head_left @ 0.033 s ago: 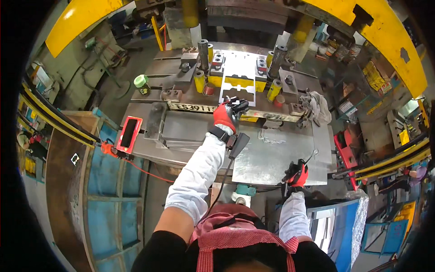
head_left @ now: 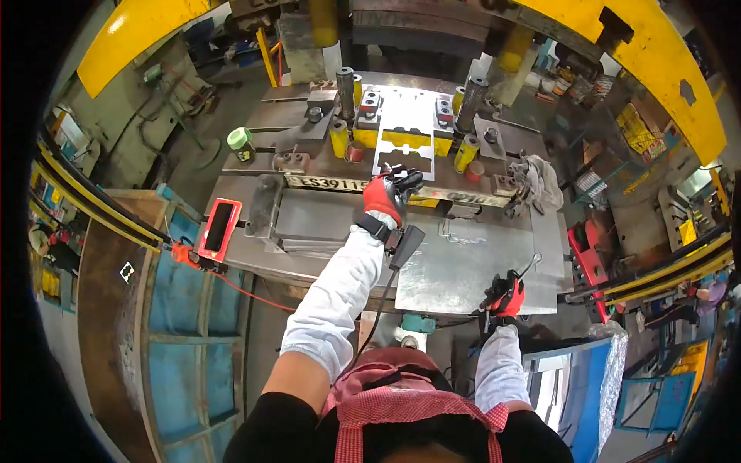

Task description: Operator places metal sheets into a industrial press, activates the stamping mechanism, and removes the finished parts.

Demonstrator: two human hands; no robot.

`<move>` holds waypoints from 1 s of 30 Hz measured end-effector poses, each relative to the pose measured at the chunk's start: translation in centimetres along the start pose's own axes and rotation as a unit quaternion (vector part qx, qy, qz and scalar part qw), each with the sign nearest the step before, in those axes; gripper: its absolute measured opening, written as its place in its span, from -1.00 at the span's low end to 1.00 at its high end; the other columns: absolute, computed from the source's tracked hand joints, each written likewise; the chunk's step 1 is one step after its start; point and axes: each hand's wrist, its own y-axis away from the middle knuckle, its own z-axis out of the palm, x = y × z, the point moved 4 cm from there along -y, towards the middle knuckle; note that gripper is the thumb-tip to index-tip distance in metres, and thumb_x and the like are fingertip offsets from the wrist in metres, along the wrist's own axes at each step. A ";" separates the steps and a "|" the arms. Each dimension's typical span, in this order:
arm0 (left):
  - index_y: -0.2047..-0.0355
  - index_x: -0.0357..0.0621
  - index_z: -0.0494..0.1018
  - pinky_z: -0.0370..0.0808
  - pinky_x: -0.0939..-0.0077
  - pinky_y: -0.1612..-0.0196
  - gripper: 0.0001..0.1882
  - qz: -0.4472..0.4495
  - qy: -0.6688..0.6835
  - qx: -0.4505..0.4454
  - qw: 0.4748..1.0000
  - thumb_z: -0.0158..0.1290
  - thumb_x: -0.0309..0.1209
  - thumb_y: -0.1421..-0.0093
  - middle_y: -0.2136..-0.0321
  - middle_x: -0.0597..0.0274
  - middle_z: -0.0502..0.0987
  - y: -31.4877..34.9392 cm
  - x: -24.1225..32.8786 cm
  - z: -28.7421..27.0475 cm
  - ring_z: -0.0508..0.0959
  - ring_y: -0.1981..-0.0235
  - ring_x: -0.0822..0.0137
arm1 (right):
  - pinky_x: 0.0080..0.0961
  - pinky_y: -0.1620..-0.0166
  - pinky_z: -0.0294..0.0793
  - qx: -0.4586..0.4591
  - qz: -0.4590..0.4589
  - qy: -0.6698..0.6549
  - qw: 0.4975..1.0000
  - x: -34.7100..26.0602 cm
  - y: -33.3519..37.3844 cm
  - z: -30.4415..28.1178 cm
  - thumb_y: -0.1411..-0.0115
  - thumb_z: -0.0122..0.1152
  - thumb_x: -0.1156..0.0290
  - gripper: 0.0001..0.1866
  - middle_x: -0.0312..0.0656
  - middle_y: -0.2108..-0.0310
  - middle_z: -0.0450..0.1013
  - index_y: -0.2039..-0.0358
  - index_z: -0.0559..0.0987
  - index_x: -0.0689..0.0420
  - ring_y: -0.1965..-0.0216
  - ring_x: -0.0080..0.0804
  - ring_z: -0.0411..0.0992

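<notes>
In the head view, your left hand (head_left: 392, 191) is at the near edge of the cut metal sheet (head_left: 407, 112), between yellow posts (head_left: 467, 153); whether its fingers grip, I cannot tell; your right hand (head_left: 505, 295) has fingers curled round a thin rod (head_left: 530, 268).

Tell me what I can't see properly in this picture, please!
All in the head view:
- Left hand: its glove hides the palm; what the fingers touch is too small to tell.
- Right hand: its glove hides the near end of the thin metal rod.
- Stack of metal sheets: the left sleeve covers part; too thin to count.
- Yellow machine frame: cut off by the upper edge.
</notes>
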 end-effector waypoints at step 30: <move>0.11 -0.29 0.22 0.37 -0.05 0.01 -0.55 -0.084 0.148 0.169 0.971 -0.35 -0.11 -0.30 0.10 -0.19 0.37 0.0 0.5 3.5 0.42 0.09 -0.15 | -0.28 0.68 0.37 0.025 -0.021 -0.005 0.999 1.2 -2.1 -3.3 -0.07 0.07 0.13 -0.70 -0.15 0.68 0.32 0.43 0.33 0.10 0.74 -0.23 0.33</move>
